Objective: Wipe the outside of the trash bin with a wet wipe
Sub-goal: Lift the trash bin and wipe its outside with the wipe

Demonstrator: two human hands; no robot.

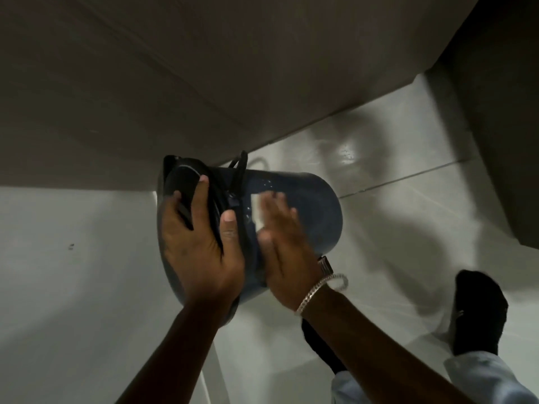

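A dark blue trash bin (315,211) is held tilted above the tiled floor, its mouth toward the left. A black bag liner (210,182) hangs over its rim. My left hand (201,249) grips the rim, fingers inside the mouth and thumb on the outer wall. My right hand (280,249) lies flat on the bin's side, pressing a white wet wipe (258,212) under the fingers. The fingers are blurred by motion. Wet streaks shine on the bin near the wipe.
A beige wall or cabinet face (175,83) stands close behind the bin. Glossy pale floor tiles (379,176) spread to the right. A dark piece of furniture (501,141) rises at the right edge. My feet in black socks (478,313) stand lower right.
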